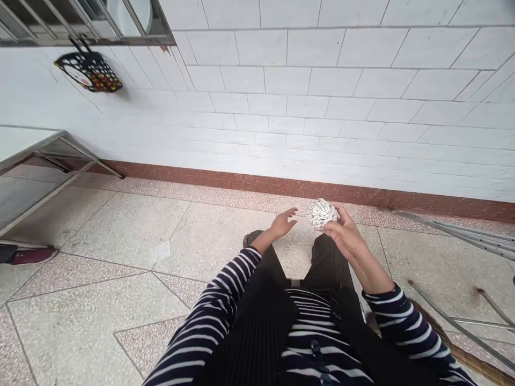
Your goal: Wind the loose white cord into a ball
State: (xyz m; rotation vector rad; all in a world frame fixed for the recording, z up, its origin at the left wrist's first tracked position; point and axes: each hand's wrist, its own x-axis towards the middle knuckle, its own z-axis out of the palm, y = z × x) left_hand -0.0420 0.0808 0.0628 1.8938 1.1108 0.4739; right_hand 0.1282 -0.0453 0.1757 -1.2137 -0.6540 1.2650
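The right hand (346,235) grips 1 rounded bundle of white strands (321,213). Just beside it, the left hand (283,224) is empty and loosely spread above the speckled floor (120,225).

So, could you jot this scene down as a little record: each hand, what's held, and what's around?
Left grip: open, beside the bundle, not touching it
Right grip: holding the white bundle
Bundle look: roundish, many-stranded; material unclear
Ahead: white tiled wall
Far left: metal-framed table; dark red shoe
Upper left: patterned bag hanging below barred window
Floor: speckled, with a pale scrap
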